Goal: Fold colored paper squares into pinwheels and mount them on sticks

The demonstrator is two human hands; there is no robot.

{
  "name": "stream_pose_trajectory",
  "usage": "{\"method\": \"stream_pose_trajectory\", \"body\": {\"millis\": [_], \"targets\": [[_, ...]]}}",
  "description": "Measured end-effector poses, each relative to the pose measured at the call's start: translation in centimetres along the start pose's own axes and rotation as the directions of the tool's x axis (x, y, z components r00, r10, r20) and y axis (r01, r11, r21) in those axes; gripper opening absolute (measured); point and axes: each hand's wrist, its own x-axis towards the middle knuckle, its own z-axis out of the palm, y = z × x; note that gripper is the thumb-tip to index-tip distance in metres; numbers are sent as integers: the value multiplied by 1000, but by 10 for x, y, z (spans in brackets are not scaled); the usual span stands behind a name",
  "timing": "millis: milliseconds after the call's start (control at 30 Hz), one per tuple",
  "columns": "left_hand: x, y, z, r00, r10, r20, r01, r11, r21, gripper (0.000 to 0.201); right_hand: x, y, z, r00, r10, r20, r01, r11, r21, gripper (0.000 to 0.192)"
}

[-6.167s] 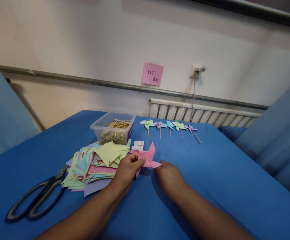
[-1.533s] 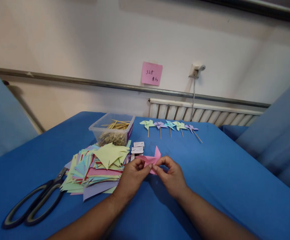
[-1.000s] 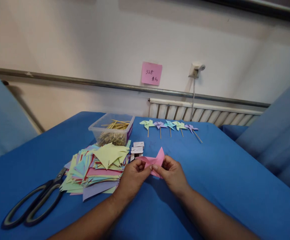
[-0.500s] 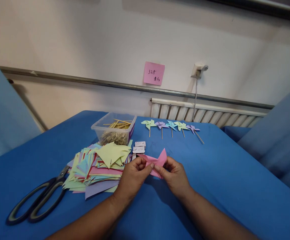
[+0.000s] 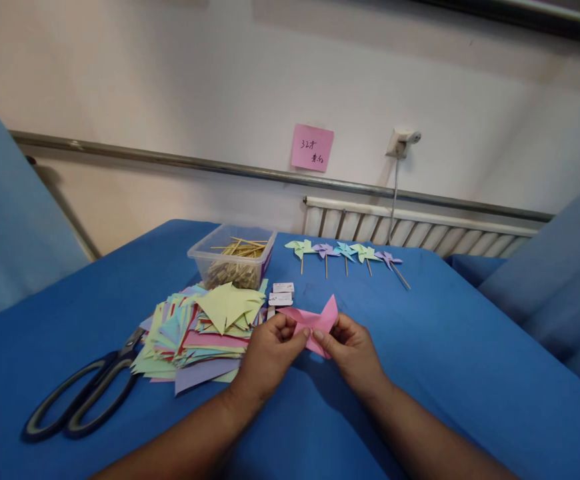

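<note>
A pink paper pinwheel (image 5: 315, 321) is pinched between both hands just above the blue table (image 5: 445, 353). My left hand (image 5: 267, 357) grips its left side with thumb and fingertips. My right hand (image 5: 353, 353) grips its right side, and one pink point sticks up above the fingers. A pile of cut coloured paper pieces (image 5: 200, 327) lies just left of my left hand.
Large black scissors (image 5: 77, 400) lie at the front left. A clear plastic box of wooden sticks (image 5: 233, 257) stands behind the paper pile, with small white packets (image 5: 281, 295) beside it. Several finished pinwheels on sticks (image 5: 345, 252) lie in a row at the back.
The pinwheel was lifted off the table into both hands and folded or pressed at its centre. In the last second the hands barely moved; the view shifted slightly.
</note>
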Motion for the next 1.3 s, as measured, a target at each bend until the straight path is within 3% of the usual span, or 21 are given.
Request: {"method": "stream_pose_trajectory", "body": {"millis": [433, 733, 1133, 1300], "targets": [[-2, -11, -3, 992, 125, 28, -127, 987, 96, 17, -3, -7, 2, 991, -125, -40, 115, 973, -199, 15], [-8, -5, -1, 979, 200, -32, -188, 954, 232, 11, -8, -14, 2, 984, -177, -31, 160, 942, -296, 16], [-11, -1, 1, 973, 227, -46, -207, 942, 263, 9, -10, -14, 4, 979, -197, -43, 179, 947, -268, 14], [-7, -1, 0, 992, 129, -16, -126, 985, 118, 14, -6, -10, 1, 997, -80, -17, 79, 996, -52, 18]]}}
